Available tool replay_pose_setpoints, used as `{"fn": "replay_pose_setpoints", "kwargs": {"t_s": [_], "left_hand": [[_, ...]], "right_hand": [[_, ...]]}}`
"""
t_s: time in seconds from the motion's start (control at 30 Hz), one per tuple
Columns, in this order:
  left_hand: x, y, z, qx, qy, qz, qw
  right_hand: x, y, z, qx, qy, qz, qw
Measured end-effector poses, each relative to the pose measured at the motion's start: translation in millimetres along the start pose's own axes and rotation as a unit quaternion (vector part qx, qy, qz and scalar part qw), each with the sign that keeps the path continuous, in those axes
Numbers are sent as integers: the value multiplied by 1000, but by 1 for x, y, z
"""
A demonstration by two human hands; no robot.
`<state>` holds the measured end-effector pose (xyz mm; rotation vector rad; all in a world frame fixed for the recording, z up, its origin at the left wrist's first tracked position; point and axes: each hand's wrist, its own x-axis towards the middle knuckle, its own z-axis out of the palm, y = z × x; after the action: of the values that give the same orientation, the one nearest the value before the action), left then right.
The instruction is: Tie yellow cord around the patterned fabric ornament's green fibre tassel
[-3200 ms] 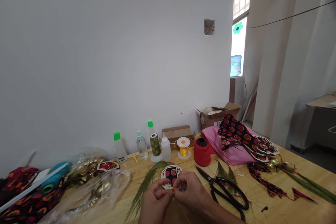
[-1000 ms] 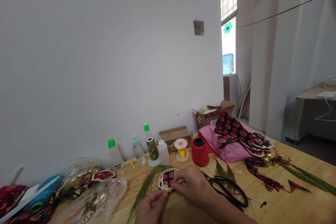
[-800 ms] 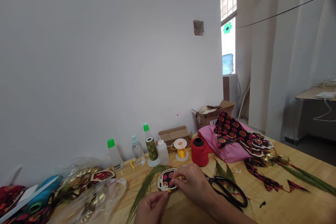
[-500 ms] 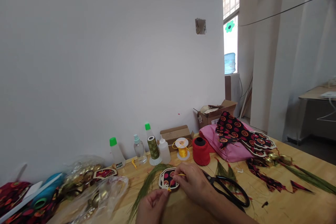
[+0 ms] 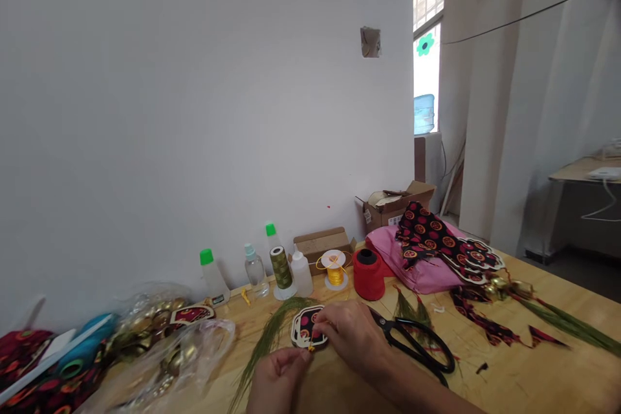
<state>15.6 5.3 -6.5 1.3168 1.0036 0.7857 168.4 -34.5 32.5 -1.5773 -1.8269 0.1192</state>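
A flat ornament (image 5: pixel 305 318) with a pale scalloped border and dark, red-dotted fabric lies low in the middle. At its lower edge is a small yellow cord knot (image 5: pixel 311 348). My left hand (image 5: pixel 279 375) is closed, thumb and forefinger pinched at that knot. My right hand (image 5: pixel 354 333) covers the ornament's right side with its fingers pinched together over the fabric; the cord in them is mostly hidden. A green tassel (image 5: pixel 264 343) spreads left of the ornament. Black-handled scissors (image 5: pixel 427 343) lie just right of my right hand.
Along the wall stand a green thread cone (image 5: pixel 281 268), a white squeeze bottle (image 5: pixel 301 273), a yellow cord spool (image 5: pixel 334 272) and a red thread cone (image 5: pixel 369 275). Plastic bags with brass bells (image 5: pixel 179 356) lie left. Patterned fabric (image 5: pixel 427 233) rests on a pink bundle (image 5: pixel 388 242) at right.
The view has shifted slightly. My right fingertips have moved in closer over the ornament, and the yellow cord that showed beside them is now hidden. My left hand keeps its pinch at the knot.
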Motion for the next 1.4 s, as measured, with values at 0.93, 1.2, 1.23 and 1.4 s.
{"fn": "replay_pose_setpoints", "kwargs": {"t_s": [0.93, 1.2, 1.23, 1.4], "left_hand": [[2, -6, 6, 57, 82, 79, 992], [-1, -4, 6, 167, 77, 122, 975], [-1, -4, 6, 165, 70, 125, 976], [-3, -1, 5, 149, 53, 121, 980]], "right_hand": [[0, 6, 0, 26, 2, 48, 998], [-6, 8, 17, 109, -42, 101, 988], [-6, 8, 18, 114, -39, 111, 986], [-7, 5, 15, 63, -71, 52, 994]]}}
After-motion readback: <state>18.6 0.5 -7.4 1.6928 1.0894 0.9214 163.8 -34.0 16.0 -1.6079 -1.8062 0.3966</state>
